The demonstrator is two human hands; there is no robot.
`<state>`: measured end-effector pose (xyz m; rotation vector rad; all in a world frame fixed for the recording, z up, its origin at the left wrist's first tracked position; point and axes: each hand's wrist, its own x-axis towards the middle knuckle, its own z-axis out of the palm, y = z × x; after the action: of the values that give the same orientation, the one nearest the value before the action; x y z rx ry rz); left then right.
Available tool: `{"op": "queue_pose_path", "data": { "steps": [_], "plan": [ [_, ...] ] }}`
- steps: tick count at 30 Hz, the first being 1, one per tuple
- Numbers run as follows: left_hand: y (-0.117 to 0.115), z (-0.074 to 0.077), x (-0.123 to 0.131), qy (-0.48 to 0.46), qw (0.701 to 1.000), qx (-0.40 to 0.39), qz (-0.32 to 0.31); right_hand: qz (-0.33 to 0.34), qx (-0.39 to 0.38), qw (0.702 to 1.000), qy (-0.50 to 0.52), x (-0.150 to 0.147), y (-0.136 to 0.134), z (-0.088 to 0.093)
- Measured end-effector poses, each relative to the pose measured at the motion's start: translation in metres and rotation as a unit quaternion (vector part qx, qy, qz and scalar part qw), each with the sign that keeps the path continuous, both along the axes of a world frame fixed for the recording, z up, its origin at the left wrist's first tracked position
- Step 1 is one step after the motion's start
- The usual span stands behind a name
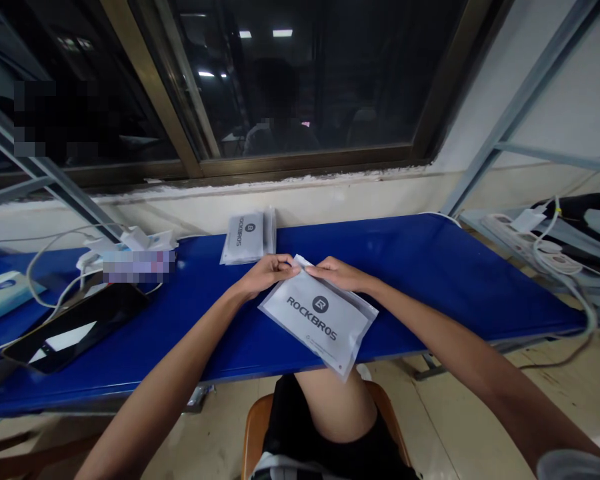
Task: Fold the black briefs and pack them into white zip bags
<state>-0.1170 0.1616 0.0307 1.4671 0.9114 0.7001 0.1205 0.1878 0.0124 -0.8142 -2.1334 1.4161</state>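
Note:
A frosted plastic pouch [325,320] printed with a round logo and "ROCKBROS" lies tilted over the front part of the blue table, one corner jutting past its edge. My left hand [270,272] pinches the pouch's far edge with thumb and fingers. Close beside it, my right hand [336,273] grips that same edge, thumb along the top. Whatever is inside the pouch cannot be made out. Behind my left hand, more pouches [247,235] of the same kind stand stacked near the wall.
The blue table [405,250] runs along a wall under a dark window [320,80]. At left are a dark tablet-like device [75,327], a power strip [153,241] with cables and a light blue packet [5,297]. Another power strip [555,252] sits at right, by a metal frame [500,133].

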Motion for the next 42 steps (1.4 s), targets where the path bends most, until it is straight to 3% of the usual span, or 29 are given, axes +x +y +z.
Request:
{"op": "queue_pose_path", "data": {
  "steps": [4, 9, 15, 18, 21, 24, 27, 31, 37, 42],
  "plan": [
    [-0.003, -0.001, 0.004, 0.022, 0.999, 0.026, -0.003, -0.027, 0.049, 0.996, 0.069, -0.004, 0.0, 0.003],
    [-0.005, -0.004, 0.007, 0.039, 0.997, 0.063, -0.027, -0.027, 0.043, 0.995, 0.081, -0.007, -0.001, 0.002],
    [-0.007, 0.003, 0.008, 0.027, 0.999, 0.041, 0.017, -0.024, 0.03, 0.994, 0.098, -0.01, -0.006, 0.003],
    [-0.004, 0.015, -0.007, 0.037, 0.995, 0.056, 0.07, -0.012, 0.02, 0.992, 0.125, -0.008, -0.009, 0.01],
    [0.008, 0.024, -0.035, 0.027, 0.977, 0.125, 0.173, 0.012, 0.036, 0.99, 0.138, 0.004, -0.004, 0.017],
    [0.024, 0.022, -0.058, 0.001, 0.945, 0.183, 0.27, 0.042, 0.01, 0.993, 0.111, 0.024, 0.011, 0.02],
    [0.034, 0.013, -0.064, -0.013, 0.925, 0.215, 0.314, 0.026, -0.005, 0.993, 0.118, 0.04, 0.028, 0.018],
    [0.031, 0.002, -0.043, 0.005, 0.925, 0.249, 0.288, -0.043, 0.027, 0.982, 0.181, 0.038, 0.028, 0.017],
    [0.006, 0.0, -0.003, 0.065, 0.948, 0.251, 0.184, 0.038, 0.145, 0.986, 0.078, 0.002, -0.005, 0.014],
    [-0.005, 0.002, 0.007, 0.102, 0.95, 0.26, 0.138, 0.051, 0.235, 0.971, 0.017, -0.011, -0.016, 0.005]
  ]
}}
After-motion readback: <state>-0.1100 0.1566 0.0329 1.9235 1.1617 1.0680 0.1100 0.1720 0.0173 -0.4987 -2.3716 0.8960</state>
